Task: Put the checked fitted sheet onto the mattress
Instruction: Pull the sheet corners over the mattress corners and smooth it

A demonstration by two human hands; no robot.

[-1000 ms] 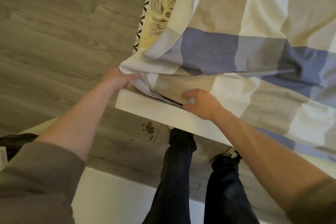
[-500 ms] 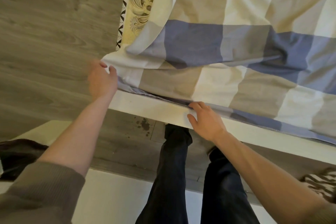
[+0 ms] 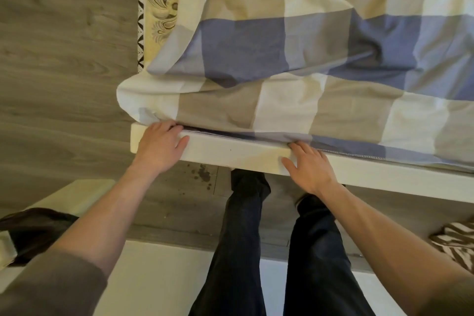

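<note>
I am tucking the checked fitted sheet (image 3: 282, 100) round a corner of the mattress (image 3: 164, 7), which lies on the white bed frame (image 3: 230, 151). The sheet covers the mattress just above the frame's rail. My left hand (image 3: 160, 146) lies flat on the frame's left end, fingers straight, tips pushed into the gap under the hem. My right hand (image 3: 309, 164) rests further right along the rail, fingers spread, tips touching the hem, gripping nothing. Next, I judge, the loose hem needs pushing down between mattress and frame. Hem and blue band run along the rail; the corner pocket points past the frame's left end
</note>
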